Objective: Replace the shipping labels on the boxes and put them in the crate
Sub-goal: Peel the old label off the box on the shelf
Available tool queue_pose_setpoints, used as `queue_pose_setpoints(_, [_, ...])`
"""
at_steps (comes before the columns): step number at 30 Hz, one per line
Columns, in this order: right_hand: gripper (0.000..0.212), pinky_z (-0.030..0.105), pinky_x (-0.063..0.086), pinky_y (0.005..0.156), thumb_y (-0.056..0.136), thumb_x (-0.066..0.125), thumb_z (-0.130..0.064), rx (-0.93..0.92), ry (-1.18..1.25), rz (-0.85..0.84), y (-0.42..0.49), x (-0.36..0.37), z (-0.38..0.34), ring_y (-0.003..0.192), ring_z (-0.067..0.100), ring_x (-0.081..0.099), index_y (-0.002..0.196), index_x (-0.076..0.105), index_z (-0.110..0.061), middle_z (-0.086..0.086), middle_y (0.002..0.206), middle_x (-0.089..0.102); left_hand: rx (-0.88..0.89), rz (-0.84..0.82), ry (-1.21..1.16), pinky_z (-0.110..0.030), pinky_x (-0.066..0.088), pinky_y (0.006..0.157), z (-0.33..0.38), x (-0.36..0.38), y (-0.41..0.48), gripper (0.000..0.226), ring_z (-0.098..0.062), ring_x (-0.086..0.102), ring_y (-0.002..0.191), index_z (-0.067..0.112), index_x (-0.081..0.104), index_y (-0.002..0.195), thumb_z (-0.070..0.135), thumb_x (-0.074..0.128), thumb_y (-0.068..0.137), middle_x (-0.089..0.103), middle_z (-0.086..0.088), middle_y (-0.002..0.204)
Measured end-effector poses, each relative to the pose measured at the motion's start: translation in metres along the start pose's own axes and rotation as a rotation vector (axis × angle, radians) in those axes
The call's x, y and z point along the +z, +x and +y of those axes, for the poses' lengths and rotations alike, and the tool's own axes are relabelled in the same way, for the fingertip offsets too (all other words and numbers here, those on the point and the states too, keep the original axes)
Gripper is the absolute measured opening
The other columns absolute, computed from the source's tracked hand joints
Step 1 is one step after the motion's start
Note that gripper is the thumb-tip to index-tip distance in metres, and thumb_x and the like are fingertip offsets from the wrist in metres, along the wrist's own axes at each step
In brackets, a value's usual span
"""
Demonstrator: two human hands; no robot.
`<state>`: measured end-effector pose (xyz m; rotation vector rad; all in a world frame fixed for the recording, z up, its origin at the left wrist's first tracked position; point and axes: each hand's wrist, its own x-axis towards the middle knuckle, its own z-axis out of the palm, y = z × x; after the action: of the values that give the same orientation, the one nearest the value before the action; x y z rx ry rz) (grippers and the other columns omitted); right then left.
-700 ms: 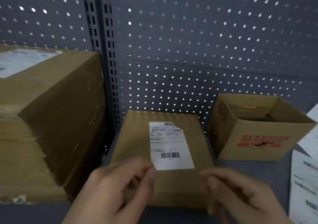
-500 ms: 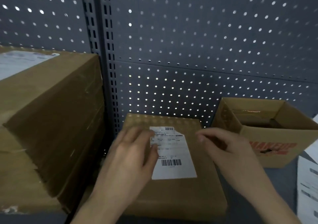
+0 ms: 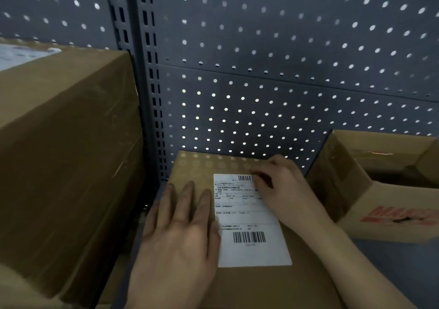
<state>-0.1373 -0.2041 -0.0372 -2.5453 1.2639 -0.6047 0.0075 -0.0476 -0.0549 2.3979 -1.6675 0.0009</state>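
Note:
A flat brown cardboard box point(image 3: 266, 287) lies on the shelf straight ahead of me. A white shipping label point(image 3: 249, 251) with two barcodes is stuck on its top. My left hand point(image 3: 180, 232) presses flat on the box just left of the label, fingers straight. My right hand point(image 3: 285, 190) reaches in from the right, its fingers curled onto the label's upper right corner, which they cover. An open brown box point(image 3: 351, 190) with red print stands to the right.
A large taped cardboard box point(image 3: 59, 142) fills the left side, with a white label on its top. A grey pegboard wall point(image 3: 261, 47) and a slotted upright point(image 3: 152, 95) close off the back. Grey shelf surface point(image 3: 399, 261) shows at the right.
Both hands have moved forward over the box. My left hand slid off the label and now lies flat beside it. My right hand went to the label's upper right corner.

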Motion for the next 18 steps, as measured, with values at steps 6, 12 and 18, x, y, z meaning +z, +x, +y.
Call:
queue_pose_setpoints(6, [0.023, 0.035, 0.044, 0.090, 0.097, 0.055, -0.026, -0.025, -0.079, 0.006, -0.002, 0.002, -0.002, 0.102, 0.019, 0.048, 0.112, 0.070, -0.019, -0.002, 0.101, 0.053, 0.000, 0.053, 0.018, -0.058, 0.050, 0.093, 0.002, 0.004, 0.001, 0.057, -0.038, 0.056, 0.127, 0.022, 0.066, 0.128, 0.049, 0.035, 0.089, 0.062, -0.007, 0.137])
queue_pose_setpoints(12, [0.021, 0.036, 0.040, 0.095, 0.098, 0.054, -0.024, 0.005, -0.071, -0.039, 0.003, 0.001, -0.005, 0.104, 0.021, 0.048, 0.110, 0.068, -0.016, 0.000, 0.105, 0.052, 0.006, 0.098, 0.023, -0.057, 0.048, 0.094, 0.002, 0.007, 0.000, 0.056, -0.039, 0.055, 0.127, 0.021, 0.066, 0.129, 0.048, 0.038, 0.088, 0.061, -0.008, 0.137])
queue_pose_setpoints(18, [0.020, 0.039, 0.040, 0.097, 0.098, 0.053, -0.022, 0.068, -0.069, -0.079, 0.010, 0.001, -0.011, 0.104, 0.024, 0.052, 0.107, 0.068, -0.012, 0.005, 0.109, 0.055, 0.004, 0.137, 0.039, -0.057, 0.048, 0.094, 0.002, 0.009, 0.000, 0.056, -0.039, 0.055, 0.127, 0.021, 0.066, 0.129, 0.047, 0.037, 0.089, 0.062, -0.009, 0.136])
